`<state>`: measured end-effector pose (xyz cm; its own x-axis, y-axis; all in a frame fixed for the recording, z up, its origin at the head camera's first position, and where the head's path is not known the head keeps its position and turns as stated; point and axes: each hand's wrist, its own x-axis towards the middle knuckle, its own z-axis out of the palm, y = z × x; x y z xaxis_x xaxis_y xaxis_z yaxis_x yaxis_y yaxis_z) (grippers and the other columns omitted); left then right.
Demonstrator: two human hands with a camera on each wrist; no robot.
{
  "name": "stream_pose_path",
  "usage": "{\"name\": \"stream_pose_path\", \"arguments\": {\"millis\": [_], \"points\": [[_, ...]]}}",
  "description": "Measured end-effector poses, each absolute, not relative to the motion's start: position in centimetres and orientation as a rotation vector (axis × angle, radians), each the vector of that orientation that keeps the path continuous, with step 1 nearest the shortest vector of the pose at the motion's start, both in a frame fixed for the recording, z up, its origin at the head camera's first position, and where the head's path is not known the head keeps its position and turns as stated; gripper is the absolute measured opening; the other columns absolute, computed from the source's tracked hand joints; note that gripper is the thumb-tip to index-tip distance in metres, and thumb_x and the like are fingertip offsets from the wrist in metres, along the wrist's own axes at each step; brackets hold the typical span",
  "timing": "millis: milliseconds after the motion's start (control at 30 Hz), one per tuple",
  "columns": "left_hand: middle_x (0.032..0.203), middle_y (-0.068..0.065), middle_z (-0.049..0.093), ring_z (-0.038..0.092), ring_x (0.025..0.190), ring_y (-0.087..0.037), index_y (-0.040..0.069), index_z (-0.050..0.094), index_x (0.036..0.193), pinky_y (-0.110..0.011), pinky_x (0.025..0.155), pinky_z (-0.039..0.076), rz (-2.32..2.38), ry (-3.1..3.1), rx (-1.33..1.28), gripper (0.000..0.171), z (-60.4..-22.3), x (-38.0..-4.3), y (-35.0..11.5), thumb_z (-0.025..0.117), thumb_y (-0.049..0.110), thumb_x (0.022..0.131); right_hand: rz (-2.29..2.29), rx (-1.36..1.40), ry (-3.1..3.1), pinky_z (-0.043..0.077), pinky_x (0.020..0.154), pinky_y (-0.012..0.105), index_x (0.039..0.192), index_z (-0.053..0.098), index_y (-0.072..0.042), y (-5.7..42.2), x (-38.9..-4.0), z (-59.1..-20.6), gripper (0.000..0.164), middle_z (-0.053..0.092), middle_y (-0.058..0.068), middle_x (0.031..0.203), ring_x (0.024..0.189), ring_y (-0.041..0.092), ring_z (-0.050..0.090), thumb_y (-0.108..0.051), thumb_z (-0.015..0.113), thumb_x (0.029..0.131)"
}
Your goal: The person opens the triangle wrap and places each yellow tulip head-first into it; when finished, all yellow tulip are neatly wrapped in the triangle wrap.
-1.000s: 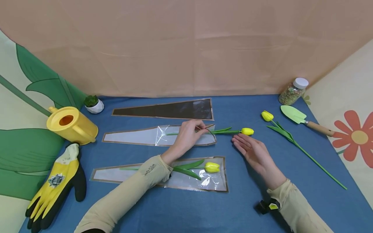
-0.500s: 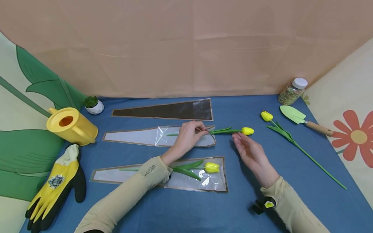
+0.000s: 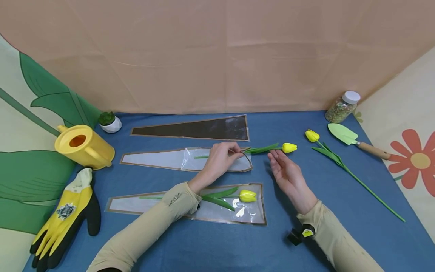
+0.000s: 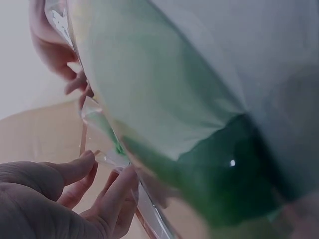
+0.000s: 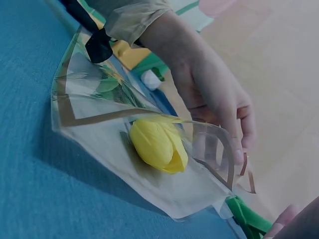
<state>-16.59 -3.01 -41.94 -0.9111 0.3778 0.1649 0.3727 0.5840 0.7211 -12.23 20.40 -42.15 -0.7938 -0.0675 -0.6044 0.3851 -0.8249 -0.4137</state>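
Note:
In the head view, my left hand (image 3: 221,156) pinches the upper film at the mouth of the middle flower sleeve (image 3: 153,157), lifting it off the white backing. A yellow tulip (image 3: 289,147) has its stem inside this sleeve, while its bloom and leaves stick out to the right. My right hand (image 3: 289,177), palm showing, holds the stem by the fingertips just below the bloom. In the left wrist view the film (image 4: 112,129) runs between the left thumb and fingers. Green leaves (image 5: 244,216) touch the right fingers in the right wrist view.
Nearest me lies a sleeve (image 3: 122,204) with a tulip (image 3: 247,195) inside. A dark sleeve (image 3: 190,129) lies behind. To the right are a loose tulip (image 3: 312,135), trowel (image 3: 342,133) and jar (image 3: 342,107); left, a watering can (image 3: 85,145), potted plant (image 3: 110,122) and glove (image 3: 66,219).
My right hand has moved slightly left and up to the tulip stem. The tulip's leaves have turned and risen, and the bloom sits a little higher. My left hand keeps its place.

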Motion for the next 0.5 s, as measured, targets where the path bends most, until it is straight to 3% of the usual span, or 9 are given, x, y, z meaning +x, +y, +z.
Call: {"name": "stream_pose_path", "arguments": {"millis": [133, 267, 500], "points": [[0.096, -0.002, 0.080, 0.076, 0.090, -0.019, 0.010, 0.079, 0.095, -0.033, 0.080, 0.059, 1.268, 2.794, 0.672, 0.005, -41.9, -16.7, -3.0, 0.081, 0.014, 0.098, -2.634, 0.892, 0.860, 0.052, 0.077, 0.016, 0.169, 0.030, -0.025, 20.1, -12.4, -42.1, 0.059, 0.043, -0.006, 0.159, 0.101, 0.008, 0.064, -0.022, 0.050, 0.114], [0.096, -0.002, 0.080, 0.076, 0.091, -0.019, 0.010, 0.080, 0.095, -0.034, 0.081, 0.059, 1.275, 2.806, 0.682, 0.005, -41.9, -16.7, -2.9, 0.082, 0.014, 0.097, -2.629, 0.919, 0.942, 0.051, 0.074, 0.018, 0.152, 0.046, -0.023, 19.7, -12.5, -42.1, 0.039, 0.051, -0.006, 0.136, 0.095, 0.010, 0.062, -0.024, 0.052, 0.113], [0.095, -0.001, 0.081, 0.077, 0.090, -0.019, 0.011, 0.080, 0.095, -0.033, 0.080, 0.059, 1.270, 2.825, 0.708, 0.005, -41.9, -16.7, -2.9, 0.084, 0.014, 0.096, -2.575, 0.884, 1.166, 0.049, 0.072, 0.017, 0.128, 0.050, -0.016, 19.0, -12.2, -42.2, 0.019, 0.061, -0.005, 0.106, 0.086, 0.008, 0.061, -0.027, 0.054, 0.113]]}}
